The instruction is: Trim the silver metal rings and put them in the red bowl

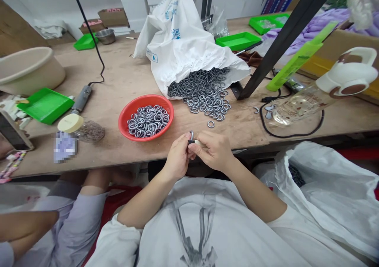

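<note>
Grasping a grey metal ring [192, 134] in the left hand [177, 156], pinched at the fingertips over the front edge of the worktop [118, 69]. Gripping a small dark-tipped tool [192, 141] with a pale handle in the right hand [216, 150], tip close against the ring; too small to tell whether touching. Set near the front edge, left of both hands: a red plastic bowl [123, 121] holding similar rings [148, 121]. Lying farther toward the back edge: a white sack [177, 42], spilling a ring heap [207, 101] forward.
</note>
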Tool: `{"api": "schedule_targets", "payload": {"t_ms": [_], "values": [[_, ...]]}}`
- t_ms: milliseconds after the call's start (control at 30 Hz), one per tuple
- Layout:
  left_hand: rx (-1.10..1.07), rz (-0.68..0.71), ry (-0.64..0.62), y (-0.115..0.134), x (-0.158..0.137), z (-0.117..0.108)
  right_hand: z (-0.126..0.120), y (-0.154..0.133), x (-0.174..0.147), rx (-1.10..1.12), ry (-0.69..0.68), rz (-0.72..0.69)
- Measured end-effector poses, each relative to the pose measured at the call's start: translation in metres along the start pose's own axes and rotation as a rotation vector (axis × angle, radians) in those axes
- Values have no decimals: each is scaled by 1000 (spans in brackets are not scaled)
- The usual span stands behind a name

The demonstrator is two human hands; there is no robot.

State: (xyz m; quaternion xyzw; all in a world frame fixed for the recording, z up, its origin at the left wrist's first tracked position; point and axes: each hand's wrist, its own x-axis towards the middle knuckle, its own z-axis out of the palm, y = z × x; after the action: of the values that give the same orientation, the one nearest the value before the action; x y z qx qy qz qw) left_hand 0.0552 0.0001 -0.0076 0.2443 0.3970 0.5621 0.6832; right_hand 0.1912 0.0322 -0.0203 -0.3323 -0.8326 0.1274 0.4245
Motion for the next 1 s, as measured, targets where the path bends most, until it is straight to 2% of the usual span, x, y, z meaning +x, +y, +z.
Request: {"api": "schedule_targets", "payload": {"t_ms": [133, 233, 300, 400, 467, 567, 633, 700, 767, 867, 933, 1000], "values": [[25, 12, -24, 1, 1, -4, 1, -3, 0, 75, -20, 23], [10, 4, -55, 2, 2, -6, 7, -5, -1, 199, -75, 138], [5, -10, -79, 1, 2, -8, 12, 2, -2, 235, -63, 226], [24, -35, -176, -1, -2, -10, 11, 29, -1, 134, 92, 409], [36, -67, -219, -1, -3, -14, 6, 50, 0, -69, 138, 529], [53, -106, -157, 1, 0, -23, -4, 70, 2, -388, -60, 587], [51, -107, -117, 4, 5, -29, -8, 74, 5, -473, -196, 624], [32, -96, -85, 6, 10, -33, -8, 73, 7, -480, -247, 649], [12, -89, -30, 7, 14, -33, -6, 67, 9, -333, -196, 659], [-4, -105, 31, 3, 18, -30, 3, 46, 8, 253, -32, 645], [-18, -98, 8, -6, 19, -27, 12, 26, 4, 654, 54, 625], [-16, -31, -20, -15, 18, -23, 21, 5, -1, 813, 105, 613]]}}
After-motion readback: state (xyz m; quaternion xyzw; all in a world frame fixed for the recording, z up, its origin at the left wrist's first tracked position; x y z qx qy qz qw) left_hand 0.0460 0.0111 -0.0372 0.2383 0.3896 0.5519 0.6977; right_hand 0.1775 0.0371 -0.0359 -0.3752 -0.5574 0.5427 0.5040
